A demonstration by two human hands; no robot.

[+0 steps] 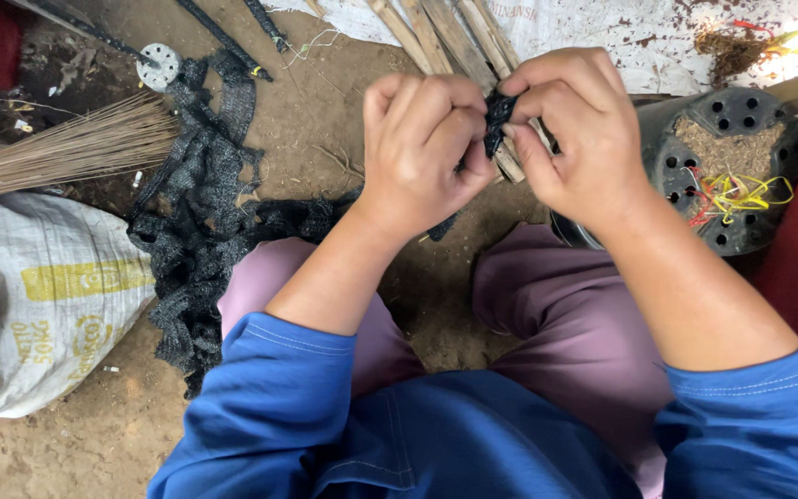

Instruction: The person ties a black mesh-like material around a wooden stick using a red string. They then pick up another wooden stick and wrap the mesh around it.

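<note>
A small piece of black netting (498,111) is pinched at the upper centre of the frame between the left hand (422,148) and the right hand (576,129), the fingers of both curled together and clamped on it. Most of the piece is hidden by the knuckles. Behind the hands, wooden slats (436,32) are partly blocked from view. A long heap of black mesh (198,231) is spread over the dirt floor (325,120) at centre left. A broom of thin sticks (66,148) and a white woven sack (30,296) are seen at the left edge. At the right, an upturned black plastic pot (741,166) with coloured strings on it is placed just beside the right forearm.
</note>
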